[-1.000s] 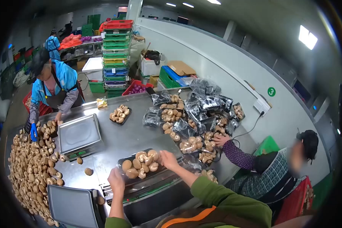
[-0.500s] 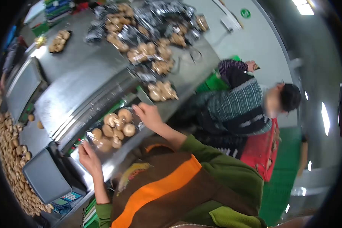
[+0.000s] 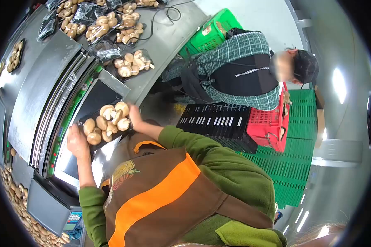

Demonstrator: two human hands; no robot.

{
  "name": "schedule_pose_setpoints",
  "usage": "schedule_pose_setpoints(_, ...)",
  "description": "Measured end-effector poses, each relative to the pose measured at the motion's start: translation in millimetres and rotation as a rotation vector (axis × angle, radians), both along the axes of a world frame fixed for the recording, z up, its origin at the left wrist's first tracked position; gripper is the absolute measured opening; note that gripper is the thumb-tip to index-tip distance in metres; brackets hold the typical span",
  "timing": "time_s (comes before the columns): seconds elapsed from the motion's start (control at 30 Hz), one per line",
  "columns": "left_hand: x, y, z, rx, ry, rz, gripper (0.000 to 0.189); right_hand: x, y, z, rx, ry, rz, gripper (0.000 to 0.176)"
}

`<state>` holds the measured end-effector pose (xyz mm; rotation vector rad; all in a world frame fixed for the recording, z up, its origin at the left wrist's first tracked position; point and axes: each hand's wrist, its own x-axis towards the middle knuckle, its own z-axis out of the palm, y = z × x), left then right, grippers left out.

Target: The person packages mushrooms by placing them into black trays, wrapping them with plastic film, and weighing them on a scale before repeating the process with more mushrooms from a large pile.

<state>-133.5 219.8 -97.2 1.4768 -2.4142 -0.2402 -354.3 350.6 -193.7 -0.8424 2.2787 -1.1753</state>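
A dark tray of brown mushrooms is held between my two hands over the front of a metal wrapping machine. My left hand grips the tray's left end, its fingers partly hidden at the edge. At the opposite end, my right hand holds the tray, with its fingertips partly behind the mushrooms. A black plate lies just beyond the tray. Another packed tray of mushrooms rests on the metal table further up.
Several mushroom packs crowd the table top. A grey scale stands at lower left beside loose mushrooms. A co-worker in a checked top is at right, near a green basket, black crates and a red basket.
The view has shifted, showing the machine and packs further left. My hands still hold the mushroom tray. The co-worker has turned and the arm that was stretched toward the wall is no longer visible there.
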Motion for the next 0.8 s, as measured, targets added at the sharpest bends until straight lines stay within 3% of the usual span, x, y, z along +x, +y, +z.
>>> schedule_pose_setpoints(0.03,-5,-4,-4,0.131,-0.090,0.002,0.014,9,1,24,-0.342,-0.316,0.164,0.025)
schedule_pose_setpoints(0.07,-2,-6,-29,0.203,0.216,0.002,0.021,20,5,89,-0.432,-0.191,0.270,0.020)
schedule_pose_setpoints(0.1,0,-5,-52,0.278,0.527,0.000,0.027,25,1,111,-0.477,-1.104,0.023,0.018)
schedule_pose_setpoints(0.13,1,3,-45,0.754,0.918,0.205,0.033,19,6,120,-0.534,-1.187,0.479,0.022)
schedule_pose_setpoints(0.17,7,15,-38,1.250,1.269,0.438,0.039,27,15,127,-0.554,-1.182,0.443,0.022)
schedule_pose_setpoints(0.2,5,25,3,1.545,1.391,0.497,0.053,42,25,134,-0.567,-1.208,0.568,0.017)
schedule_pose_setpoints(0.23,-1,52,47,1.283,1.453,0.471,0.045,61,34,141,-0.583,-1.226,0.695,0.012)
schedule_pose_setpoints(0.27,5,29,18,1.479,1.713,-0.645,0.026,76,40,149,-0.593,-1.236,0.827,0.008)
schedule_pose_setpoints(0.3,-19,62,118,1.335,1.628,-0.257,0.037,85,43,156,-0.598,-1.243,0.964,0.007)
schedule_pose_setpoints(0.33,-33,65,140,1.232,1.659,-0.500,0.031,80,43,161,-0.617,-1.232,0.939,0.007)
schedule_pose_setpoints(0.37,-41,66,149,1.108,1.685,-0.735,0.026,65,42,166,-0.442,-0.864,1.031,0.007)
schedule_pose_setpoints(0.43,-62,73,166,0.920,1.854,-0.897,0.024,19,31,182,-0.070,-0.118,1.135,0.018)
schedule_pose_setpoints(0.5,-72,79,182,0.828,1.957,-0.987,0.024,-20,6,230,0.269,-0.283,0.838,0.030)
schedule_pose_setpoints(0.57,-77,80,189,0.772,2.024,-1.010,0.025,-51,11,258,-0.258,-0.909,0.552,0.043)
schedule_pose_setpoints(0.63,-75,77,190,0.803,2.029,-0.967,0.026,-49,6,305,-0.547,-0.923,0.737,0.046)
schedule_pose_setpoints(0.7,-67,73,183,0.948,1.970,-0.826,0.029,-36,0,327,-0.448,-0.318,1.164,0.050)
schedule_pose_setpoints(0.73,-60,72,177,1.106,1.875,-0.672,0.030,-27,-2,328,-0.177,-0.463,1.175,0.054)
schedule_pose_setpoints(0.8,-43,69,154,1.452,1.572,-0.272,0.034,-30,-12,302,-0.060,-0.615,0.924,0.047)
